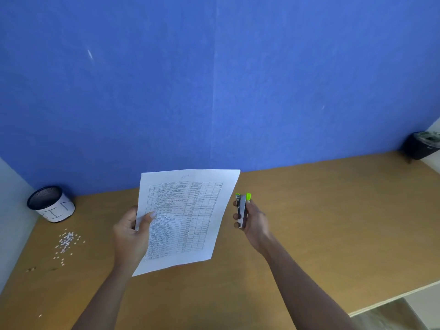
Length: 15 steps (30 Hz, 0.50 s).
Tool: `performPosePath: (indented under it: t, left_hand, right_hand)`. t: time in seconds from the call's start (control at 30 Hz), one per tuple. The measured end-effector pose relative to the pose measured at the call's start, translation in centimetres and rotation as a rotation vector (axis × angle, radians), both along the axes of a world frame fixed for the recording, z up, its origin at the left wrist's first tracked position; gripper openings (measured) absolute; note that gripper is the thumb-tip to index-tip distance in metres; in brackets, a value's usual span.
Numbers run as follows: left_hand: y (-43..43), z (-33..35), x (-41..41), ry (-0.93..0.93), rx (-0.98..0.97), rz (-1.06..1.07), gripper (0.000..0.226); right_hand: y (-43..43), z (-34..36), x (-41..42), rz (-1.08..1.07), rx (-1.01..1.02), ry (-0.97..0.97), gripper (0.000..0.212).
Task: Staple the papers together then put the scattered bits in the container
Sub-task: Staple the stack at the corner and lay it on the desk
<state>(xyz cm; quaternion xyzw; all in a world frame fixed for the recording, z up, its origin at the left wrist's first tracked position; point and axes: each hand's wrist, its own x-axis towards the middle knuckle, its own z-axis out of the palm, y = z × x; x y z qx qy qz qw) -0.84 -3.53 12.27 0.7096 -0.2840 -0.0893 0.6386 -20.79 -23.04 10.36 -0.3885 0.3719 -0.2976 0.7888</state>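
Observation:
My left hand (pixel 133 232) grips the left edge of the white printed papers (pixel 188 217), holding them up above the brown desk (pixel 321 222). My right hand (pixel 252 220) holds a small stapler (pixel 242 209) with green ends, upright, just right of the papers and apart from them. Several small white paper bits (pixel 66 241) lie scattered on the desk at the left. Behind them stands a black mesh cup (pixel 51 203) with a white label, its mouth open.
A blue partition wall (pixel 214 91) rises along the desk's far edge. A black container (pixel 422 146) stuffed with paper sits at the far right corner. The desk's front edge (pixel 392 298) runs diagonally at the lower right. Grey side panel on the left.

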Motion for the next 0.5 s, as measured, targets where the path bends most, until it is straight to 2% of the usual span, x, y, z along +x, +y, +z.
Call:
performPosePath:
  t: [0.1,0.2,0.3,0.5]
  left_hand:
    - [0.6,0.0,0.2,0.002,-0.019,0.012,0.008]
    - [1.0,0.2,0.2,0.018,-0.037,0.014,0.011]
    - [1.5,0.6,0.2,0.007,-0.047,0.017,0.020]
    - [2.4,1.0,0.4,-0.022,-0.070,0.018,0.020]
  right_hand:
    - [0.5,1.5,0.5,0.062,-0.133,0.078,0.047]
    - [1.4,2.9,0.7,0.039,-0.414,0.203,0.055]
    - [1.9,4.0,0.5,0.010,-0.594,0.195,0.048]
    - [2.5,5.9,0.6,0.108,-0.724,0.135,0.028]
